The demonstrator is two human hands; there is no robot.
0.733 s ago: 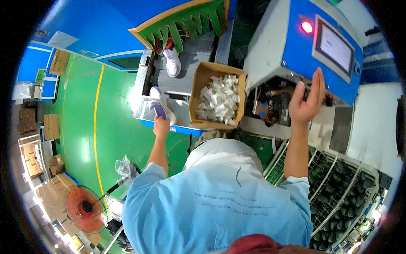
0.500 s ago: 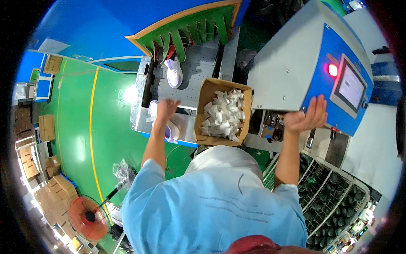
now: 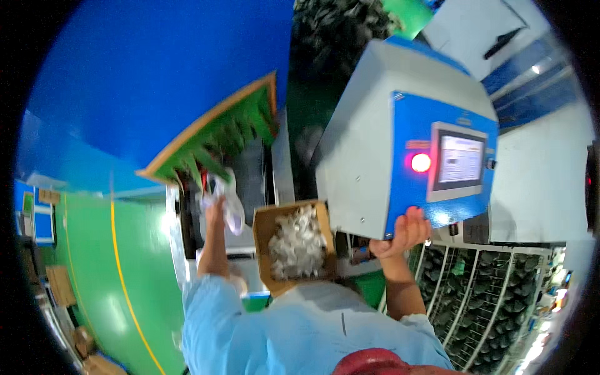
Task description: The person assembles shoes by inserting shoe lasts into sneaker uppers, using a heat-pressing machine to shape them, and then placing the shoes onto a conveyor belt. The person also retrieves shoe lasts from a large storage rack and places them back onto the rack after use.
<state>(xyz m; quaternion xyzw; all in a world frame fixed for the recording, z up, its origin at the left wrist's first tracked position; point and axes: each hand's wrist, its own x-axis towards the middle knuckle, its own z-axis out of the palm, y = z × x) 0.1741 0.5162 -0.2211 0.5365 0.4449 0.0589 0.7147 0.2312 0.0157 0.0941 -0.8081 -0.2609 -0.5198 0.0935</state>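
- Cardboard box (image 3: 294, 250) sits open at the centre, filled with small clear plastic bags (image 3: 299, 240).
- Left hand (image 3: 215, 206), up and left of the box, is closed around one clear plastic bag (image 3: 230, 203) raised above the box's rim.
- Right hand (image 3: 406, 230), right of the box, curls its fingers on the lower edge of the blue and grey machine (image 3: 406, 156).
- Red light (image 3: 420, 162) glows on the machine, above and right of the box.
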